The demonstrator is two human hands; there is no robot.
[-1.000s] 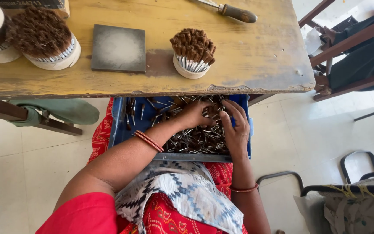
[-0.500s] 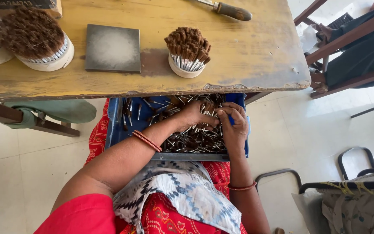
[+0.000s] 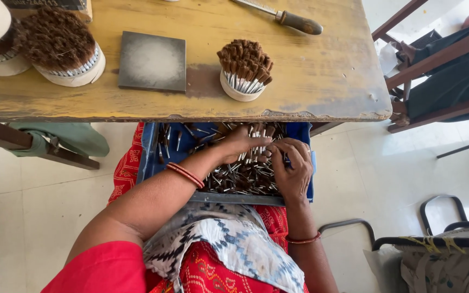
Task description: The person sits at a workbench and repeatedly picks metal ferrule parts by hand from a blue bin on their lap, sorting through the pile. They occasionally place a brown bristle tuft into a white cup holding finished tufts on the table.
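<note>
A: Hands?

B: Left hand (image 3: 240, 144) and right hand (image 3: 291, 168) both down in the blue tray (image 3: 147, 157) on the lap, under the bench (image 3: 310, 76) edge. Fingers curled into the heap of small brown-tipped metal pieces (image 3: 234, 179), pinching some; exact count hidden.

A: Rest?

B: Small white cup (image 3: 243, 70) packed with upright pieces on the bench, grey square tile (image 3: 152, 61) beside it, bigger filled cups (image 3: 61, 51) far left, wooden-handled tool (image 3: 286, 17) at top.

A: Risks?

B: My guess: the tray only rests on the knees, so a shift could tip it and spill pieces on the floor. A loose pinch could drop some too.
</note>
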